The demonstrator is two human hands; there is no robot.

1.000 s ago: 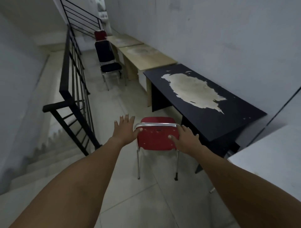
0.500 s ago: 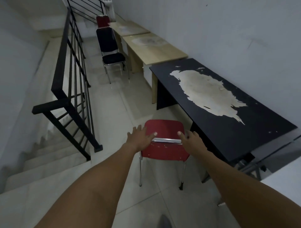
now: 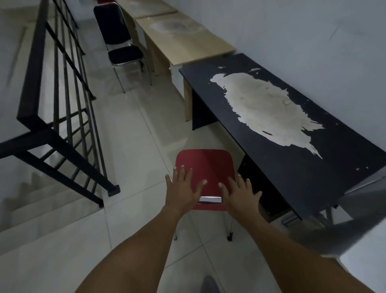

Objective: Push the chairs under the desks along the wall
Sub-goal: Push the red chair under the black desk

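A red chair (image 3: 206, 165) with a chrome back rail stands on the tiled floor, left of the black desk (image 3: 344, 150) with its worn pale patch. Only its right edge sits by the desk's front edge; the seat is out in the aisle. My left hand (image 3: 182, 192) and my right hand (image 3: 240, 194) lie palm-down over the top of the chair's backrest, fingers spread and not curled around it. Further along the wall a black chair (image 3: 123, 52) stands out from a beige desk (image 3: 188, 46).
A black metal railing (image 3: 41, 83) guards a stairwell with steps (image 3: 31, 209) going down on the left. The aisle between railing and desks is narrow. A pale table corner (image 3: 365, 261) juts in at lower right. Another red chair (image 3: 104, 1) peeks in at the top.
I have stepped closer to the red chair and look more steeply down on it. Both hands moved from the backrest's sides to lying over its top.
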